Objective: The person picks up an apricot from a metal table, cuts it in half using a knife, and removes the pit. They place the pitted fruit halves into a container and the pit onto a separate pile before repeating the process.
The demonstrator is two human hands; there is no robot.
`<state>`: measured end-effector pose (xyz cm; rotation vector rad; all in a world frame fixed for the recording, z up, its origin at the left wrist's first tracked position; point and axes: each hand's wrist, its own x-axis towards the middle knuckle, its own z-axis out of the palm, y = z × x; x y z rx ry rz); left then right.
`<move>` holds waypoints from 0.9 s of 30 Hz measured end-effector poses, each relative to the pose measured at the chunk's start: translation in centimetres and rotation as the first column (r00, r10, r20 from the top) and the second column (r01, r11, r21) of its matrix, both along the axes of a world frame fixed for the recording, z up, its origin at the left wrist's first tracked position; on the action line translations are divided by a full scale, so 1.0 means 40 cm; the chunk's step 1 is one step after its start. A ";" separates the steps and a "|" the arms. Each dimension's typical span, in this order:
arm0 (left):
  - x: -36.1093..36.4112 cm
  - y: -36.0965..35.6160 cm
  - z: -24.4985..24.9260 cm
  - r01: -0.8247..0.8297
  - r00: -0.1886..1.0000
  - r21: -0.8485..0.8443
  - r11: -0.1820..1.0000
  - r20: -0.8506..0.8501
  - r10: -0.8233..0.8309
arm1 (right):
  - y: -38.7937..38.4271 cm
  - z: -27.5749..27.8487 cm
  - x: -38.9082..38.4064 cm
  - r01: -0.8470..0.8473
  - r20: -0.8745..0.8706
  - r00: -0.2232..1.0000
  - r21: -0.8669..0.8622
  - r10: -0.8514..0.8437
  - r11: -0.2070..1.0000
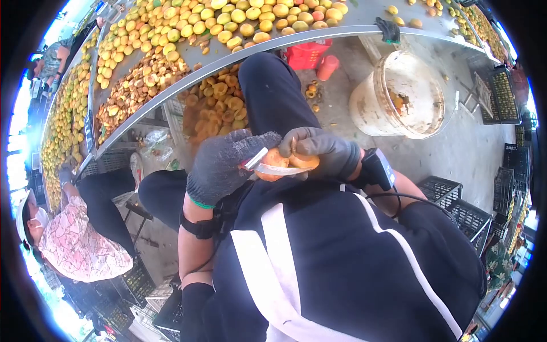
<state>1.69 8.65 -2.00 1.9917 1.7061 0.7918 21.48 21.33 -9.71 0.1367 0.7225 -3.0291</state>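
Note:
My left hand [219, 165], in a dark knit glove, is closed on a small knife [279, 170] with a pale handle. Its blade lies across the front of an apricot [275, 158] that is split open, with one half [303, 162] turned out to the right. My right hand [327, 149], in a grey glove, grips the fruit from the right, thumb and fingers pressed onto it. Both hands meet close in front of my chest, over my lap. Below the table edge, pitted apricot halves [219, 100] lie heaped beside my knee.
A metal-edged table [228, 58] curves ahead, bearing whole apricots [188, 23] and a pile of cut pieces [142, 82]. A dirty white bucket [364, 102] stands on the floor at right, near a red basket [302, 55]. Black crates [441, 191] sit farther right. Another person [85, 239] sits at left.

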 end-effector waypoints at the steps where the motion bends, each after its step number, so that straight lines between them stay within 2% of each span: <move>1: 0.002 -0.003 0.007 -0.001 0.993 0.012 1.000 -0.119 0.002 | -0.001 0.000 -0.002 0.034 0.040 0.999 0.058 -0.036 0.998; 2: 0.001 -0.008 0.010 -0.002 0.972 0.024 1.000 -0.236 0.007 | 0.001 0.001 -0.003 0.024 0.038 0.999 0.056 -0.026 0.998; 5: -0.016 -0.023 -0.005 -0.041 0.958 0.018 0.999 -0.283 0.045 | 0.012 0.015 -0.012 -0.040 0.002 0.999 0.079 0.040 0.996; 7: -0.017 -0.032 -0.005 -0.055 0.946 0.019 0.998 -0.320 0.058 | 0.017 0.039 -0.021 -0.166 0.080 0.985 0.149 0.155 0.975; 10: -0.018 -0.041 -0.018 -0.079 0.929 0.031 0.996 -0.361 0.085 | -0.009 0.043 -0.040 -0.238 0.144 0.966 0.171 0.215 0.956; 11: -0.023 -0.046 -0.021 -0.087 0.926 0.044 0.995 -0.366 0.097 | -0.020 0.022 -0.047 -0.168 0.073 0.984 0.105 0.161 0.980; 12: -0.026 -0.050 -0.018 -0.095 0.924 0.048 0.994 -0.368 0.106 | -0.019 0.023 -0.057 -0.176 0.071 0.983 0.109 0.169 0.978; 14: -0.029 -0.059 -0.015 -0.199 0.915 0.084 0.976 -0.340 0.216 | -0.017 0.025 -0.068 -0.114 -0.066 0.991 0.088 0.120 0.990; 15: -0.032 -0.062 -0.014 -0.199 0.916 0.087 0.976 -0.337 0.217 | -0.016 0.024 -0.070 -0.108 -0.094 0.989 0.081 0.115 0.991; 18: -0.052 -0.078 -0.015 -0.276 0.933 0.031 0.961 -0.232 0.275 | -0.007 0.017 -0.082 -0.058 -0.056 0.996 0.165 0.068 0.985; 19: -0.059 -0.087 -0.019 -0.310 0.932 0.154 0.938 -0.145 0.332 | -0.007 0.029 -0.088 -0.062 -0.056 0.996 0.172 0.073 0.983; 20: -0.070 -0.098 -0.027 -0.351 0.924 0.273 0.896 -0.052 0.378 | -0.011 0.046 -0.099 0.038 0.005 0.999 0.182 -0.039 0.983; 21: -0.084 -0.106 -0.044 -0.476 0.879 0.227 0.850 0.096 0.467 | -0.014 0.062 -0.117 0.134 0.062 0.987 0.198 -0.149 0.971; 22: -0.091 -0.122 -0.054 -0.485 0.874 0.238 0.841 0.094 0.477 | -0.015 0.066 -0.143 0.123 0.054 0.989 0.206 -0.137 0.971; 24: -0.089 -0.158 -0.054 -0.731 0.650 0.105 0.674 0.406 0.642 | -0.016 0.068 -0.204 0.223 0.029 0.972 0.186 -0.233 0.957; 25: -0.097 -0.174 -0.056 -0.769 0.509 -0.034 0.638 0.571 0.644 | -0.007 0.050 -0.241 0.193 -0.031 0.981 0.176 -0.190 0.965; 26: -0.100 -0.188 -0.060 -0.785 0.499 -0.022 0.620 0.571 0.652 | -0.007 0.035 -0.280 0.171 -0.042 0.985 0.181 -0.167 0.968; 27: -0.101 -0.200 -0.063 -0.792 0.407 -0.072 0.606 0.677 0.612 | -0.010 0.025 -0.320 0.193 -0.033 0.981 0.159 -0.190 0.968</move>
